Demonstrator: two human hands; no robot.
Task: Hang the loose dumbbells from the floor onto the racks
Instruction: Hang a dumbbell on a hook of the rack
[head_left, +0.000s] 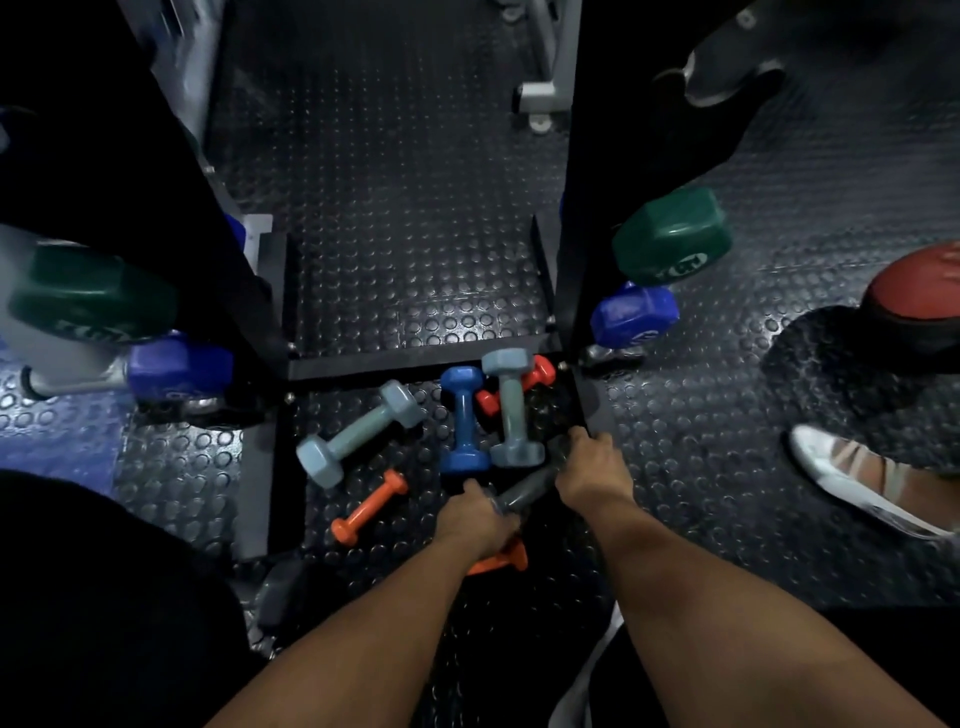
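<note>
On the far left, a green dumbbell (93, 301) and a purple dumbbell (179, 366) sit on the left rack (249, 291), their ends facing the camera. On the studded rubber floor (405, 218) between the racks lie the loose weights. A pale grey dumbbell (361, 434) lies with its long axis running from near left to far right. Nearer, a small orange dumbbell (370, 506) lies on the same slant. A blue dumbbell (464, 421) lies with its long axis running near to far, and just beside it on the right a second grey dumbbell (511, 408) lies almost parallel, resting over a red dumbbell (519, 387) that slants from near left to far right.

Both hands grip a dark grey dumbbell (522, 493), its long axis running from near left to far right. The left hand (475, 525) is closed around its near end, above another orange dumbbell (501, 561). The right hand (592, 467) is closed around its far end, near the foot of the right rack (569, 291).

On the right rack sit a green weight (672, 236) and a blue weight (634, 317). Far right on the floor are a red medicine ball (914, 301) and a white shoe (852, 475).
</note>
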